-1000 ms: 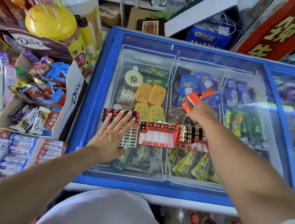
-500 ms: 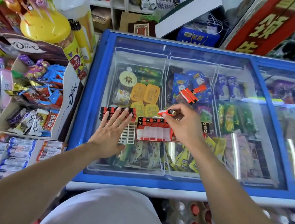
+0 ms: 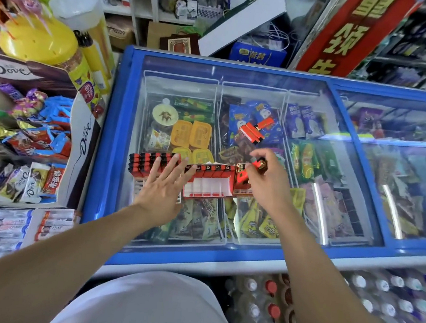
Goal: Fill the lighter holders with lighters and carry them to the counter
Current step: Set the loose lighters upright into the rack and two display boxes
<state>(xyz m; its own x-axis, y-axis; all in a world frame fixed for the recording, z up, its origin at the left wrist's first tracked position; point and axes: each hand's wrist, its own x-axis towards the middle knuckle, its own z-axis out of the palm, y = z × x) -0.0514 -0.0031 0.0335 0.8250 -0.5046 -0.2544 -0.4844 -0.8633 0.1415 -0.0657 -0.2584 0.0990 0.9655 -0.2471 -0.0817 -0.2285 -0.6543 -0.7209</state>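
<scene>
Since half a second ago, right hand (image 3: 266, 184) carried farther right, now over the right holder (image 3: 242, 180), pinching a red lighter (image 3: 258, 163). Left hand (image 3: 163, 185) still flat, fingers spread, on the left holder (image 3: 146, 164). Middle holder (image 3: 209, 179) between them, red-and-white, front slots bare. All on freezer lid (image 3: 240, 73); loose lighters (image 3: 254, 131) lying beyond.

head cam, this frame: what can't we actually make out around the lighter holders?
- Left holder: its slots, covered by the flat left hand, head view.
- Right holder: how full it is; the right hand hides most of it.
- Lighter pinched in the right hand: blurred, target slot unclear.
- Print on the loose lighters lying on the freezer lid: too small.
</scene>
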